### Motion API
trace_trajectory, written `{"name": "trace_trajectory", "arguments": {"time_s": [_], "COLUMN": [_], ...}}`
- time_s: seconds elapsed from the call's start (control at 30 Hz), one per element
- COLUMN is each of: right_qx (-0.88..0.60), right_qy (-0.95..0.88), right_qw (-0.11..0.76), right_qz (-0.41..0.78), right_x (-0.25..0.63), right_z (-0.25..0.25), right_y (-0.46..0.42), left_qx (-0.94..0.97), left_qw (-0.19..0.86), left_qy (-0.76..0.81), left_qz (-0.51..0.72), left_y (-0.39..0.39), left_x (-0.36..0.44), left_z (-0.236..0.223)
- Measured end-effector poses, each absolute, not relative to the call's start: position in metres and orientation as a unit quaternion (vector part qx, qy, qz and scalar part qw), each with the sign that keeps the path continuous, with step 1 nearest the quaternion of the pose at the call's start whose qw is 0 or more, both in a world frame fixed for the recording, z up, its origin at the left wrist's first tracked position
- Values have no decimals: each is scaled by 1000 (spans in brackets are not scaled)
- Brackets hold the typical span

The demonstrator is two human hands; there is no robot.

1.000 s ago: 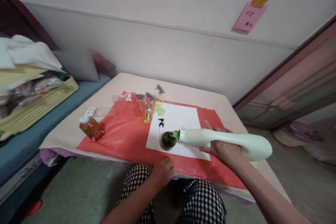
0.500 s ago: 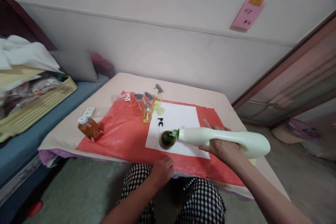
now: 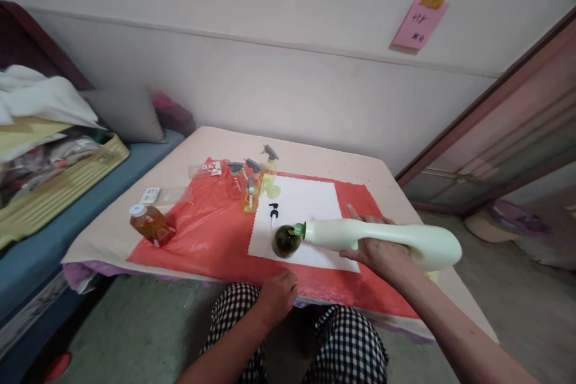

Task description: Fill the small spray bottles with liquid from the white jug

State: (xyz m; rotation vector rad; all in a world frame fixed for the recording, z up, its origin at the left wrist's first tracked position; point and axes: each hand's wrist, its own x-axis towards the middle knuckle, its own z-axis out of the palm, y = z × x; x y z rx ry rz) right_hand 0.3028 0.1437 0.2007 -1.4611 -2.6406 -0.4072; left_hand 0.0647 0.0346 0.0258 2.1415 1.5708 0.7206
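My right hand (image 3: pixel 380 252) is wrapped round the grip of a large pale green bottle (image 3: pixel 432 246), which lies tilted almost level over the table. Its green spout (image 3: pixel 300 230) meets the mouth of a small round dark green bottle (image 3: pixel 286 243) standing on a white sheet (image 3: pixel 310 195). Just behind the small bottle, a black pump head with a tube (image 3: pixel 274 211) lies on the sheet. My left hand (image 3: pixel 279 294) rests curled in a loose fist at the table's front edge, below the small bottle, with nothing visible in it.
Several spray bottles (image 3: pixel 250 198) cluster left of the sheet on a red plastic cover (image 3: pixel 202 228). A bottle of amber liquid (image 3: pixel 152 225) stands at the table's left, beside a clear packet with a white label (image 3: pixel 150 195). A bed (image 3: pixel 157 153) adjoins the left side.
The view has shifted very slightly. Both hands and the pale green bottle keep nearly the same place and tilt, with the spout still at the small bottle's mouth.
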Motion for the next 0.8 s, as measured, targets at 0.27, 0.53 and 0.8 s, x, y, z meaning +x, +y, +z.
{"name": "trace_trajectory", "arguments": {"time_s": [0.27,0.53,0.8], "right_qx": [-479,-471,-459], "right_qy": [-866,-867,-869], "right_qw": [41,44,56], "right_qz": [-138,-160,-176], "right_x": [306,307,306], "right_z": [197,195,195], "right_y": [146,147,147], "left_qx": [760,759,758], "left_qw": [200,207,213], "left_qy": [566,568,571], "left_qz": [248,242,233], "left_y": [34,35,34], "left_x": [65,65,64], "left_z": [24,27,30]}}
